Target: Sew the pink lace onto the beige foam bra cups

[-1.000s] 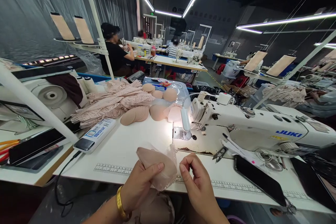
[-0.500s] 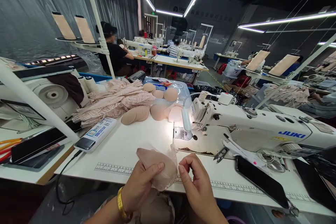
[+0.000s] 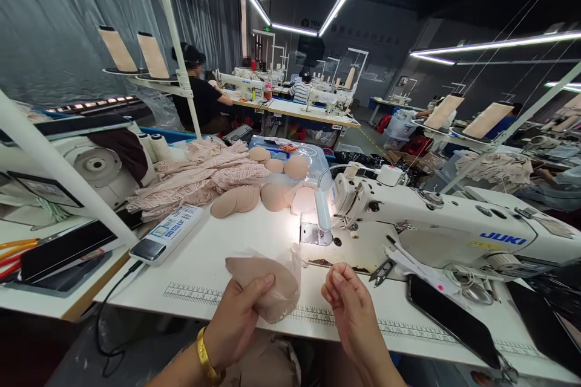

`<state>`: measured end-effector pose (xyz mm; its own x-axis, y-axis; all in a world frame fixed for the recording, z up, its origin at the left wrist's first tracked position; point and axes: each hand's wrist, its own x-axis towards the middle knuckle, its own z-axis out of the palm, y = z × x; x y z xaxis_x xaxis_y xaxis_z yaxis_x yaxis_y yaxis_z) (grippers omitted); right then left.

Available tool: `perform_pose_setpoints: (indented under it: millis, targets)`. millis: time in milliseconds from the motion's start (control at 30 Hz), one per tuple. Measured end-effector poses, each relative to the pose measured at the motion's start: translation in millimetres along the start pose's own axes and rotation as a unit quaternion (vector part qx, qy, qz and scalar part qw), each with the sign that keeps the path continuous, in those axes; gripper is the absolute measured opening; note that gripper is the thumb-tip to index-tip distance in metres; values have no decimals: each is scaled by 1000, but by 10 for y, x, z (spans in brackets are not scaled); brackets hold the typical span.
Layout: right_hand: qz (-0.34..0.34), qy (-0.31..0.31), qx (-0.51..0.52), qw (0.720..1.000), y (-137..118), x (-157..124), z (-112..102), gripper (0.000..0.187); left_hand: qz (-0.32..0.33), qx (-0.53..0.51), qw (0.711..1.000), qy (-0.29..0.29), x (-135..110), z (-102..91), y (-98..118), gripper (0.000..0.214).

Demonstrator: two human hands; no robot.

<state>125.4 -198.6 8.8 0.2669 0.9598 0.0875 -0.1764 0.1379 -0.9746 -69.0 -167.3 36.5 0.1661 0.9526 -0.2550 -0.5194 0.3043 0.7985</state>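
In my left hand (image 3: pixel 240 311) is a beige bra cup (image 3: pixel 265 284) with thin sheer fabric along its edge, the thumb pressed on its face. The cup is held above the table's front edge. To its right, my right hand (image 3: pixel 351 305) is closed in a pinch, apart from the cup; whatever its fingertips hold is too small to make out. Beyond both hands stands a white sewing machine (image 3: pixel 436 217), its lamp lighting the metal needle plate (image 3: pixel 316 233). Several beige pads (image 3: pixel 236 201) lie behind on the white tabletop (image 3: pixel 245 233).
Beige lace fabric (image 3: pixel 195 178) is heaped at the back left, near a white device (image 3: pixel 167 234) with a cable. Thread snips (image 3: pixel 382 272) and a black phone (image 3: pixel 449 314) lie on the right. A printed ruler (image 3: pixel 193 293) runs along the front edge. Co-workers sit farther back.
My right hand has moved right, away from the cup, its fingers drawn together. My left hand has shifted slightly left with the cup.
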Motion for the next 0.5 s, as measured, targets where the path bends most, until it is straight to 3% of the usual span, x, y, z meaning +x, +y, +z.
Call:
perform_pose_setpoints:
  millis: [100,267,433,500]
  targets:
    - [-51,-55,-122,990,-75,-75,0,30,-11,21,1000,-17,3,10,10,42]
    - [-179,-96,-258,945,-238,-126,117,14,-6,56,997,-59,-16,21,-23,44]
    - [-212,-111,-298,924,-283,-85,183,15,-8,70,994,-80,-21,-51,-78,44]
    - [-196,-111,-294,929,-236,-89,204,16,-15,66,994,-83,-28,-55,-97,45]
